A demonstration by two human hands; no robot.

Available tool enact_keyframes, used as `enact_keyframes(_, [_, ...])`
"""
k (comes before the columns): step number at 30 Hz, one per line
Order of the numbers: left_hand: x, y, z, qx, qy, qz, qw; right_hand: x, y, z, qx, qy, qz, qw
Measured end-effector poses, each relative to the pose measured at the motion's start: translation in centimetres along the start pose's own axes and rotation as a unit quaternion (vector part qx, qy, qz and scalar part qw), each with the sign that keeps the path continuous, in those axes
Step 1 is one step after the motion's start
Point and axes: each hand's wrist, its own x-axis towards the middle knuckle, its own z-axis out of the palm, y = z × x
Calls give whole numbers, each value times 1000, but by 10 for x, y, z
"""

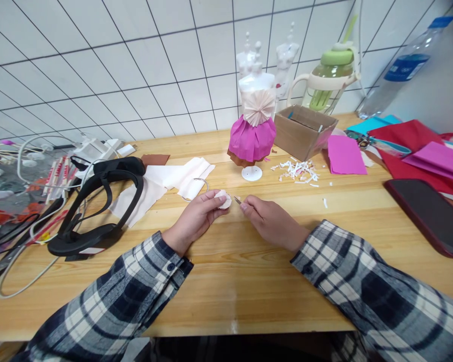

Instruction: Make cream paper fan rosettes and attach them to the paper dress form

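My left hand (200, 216) pinches a small, pale pink folded piece of paper (224, 199) between thumb and fingers. Just to its right, my right hand (266, 216) is closed around a small pointed metal tool (237, 200). Its tip points at the paper without touching it, and my fingers hide the rest, so I cannot tell its kind. Behind both hands a small dress form (257, 80) stands upright on a round white base (251, 173). It wears a magenta paper skirt (252, 141) over a brown layer, and a pale pleated paper fan (258, 108) on the chest.
Pale paper sheets (162, 176) and a black headset strap (132, 201) lie left, beside cables. Right of the dress form are paper scraps (300, 171), a cardboard box (305, 133), magenta paper (346, 155) and a phone (430, 216). A green-lidded jug (328, 80) stands behind.
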Motion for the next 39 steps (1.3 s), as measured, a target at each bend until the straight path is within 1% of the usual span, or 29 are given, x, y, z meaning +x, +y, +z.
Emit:
enact_keyframes(2, [0, 1, 0, -16, 7, -1, 1000, 0, -1, 0, -4, -8, 7, 1000])
enact_keyframes(7, [-1, 1, 2, 17, -15, -2, 1000, -2, -1, -1, -7, -18, -3, 1000])
enact_keyframes(13, [1, -2, 1, 6, 18, 12, 1000, -1, 0, -2, -1, -13, -8, 1000])
enact_keyframes(19, [2, -3, 0, 0, 20, 1, 1000, -1, -1, -1, -14, -13, -5, 1000])
enact_keyframes(25, [0, -1, 3, 37, -6, 1, 999, 0, -1, -1, -15, -15, -1, 1000])
enact_keyframes(30, [-1, 0, 6, 53, -3, 11, 999, 0, -1, 0, -18, -12, -1, 1000])
enact_keyframes(35, [-1, -2, 3, 74, -13, 5, 997, -1, -1, 1, -15, -7, -11, 1000])
enact_keyframes(39, [-1, -4, 0, 102, -27, 9, 994, -1, -3, 4, -17, 3, 0, 1000])
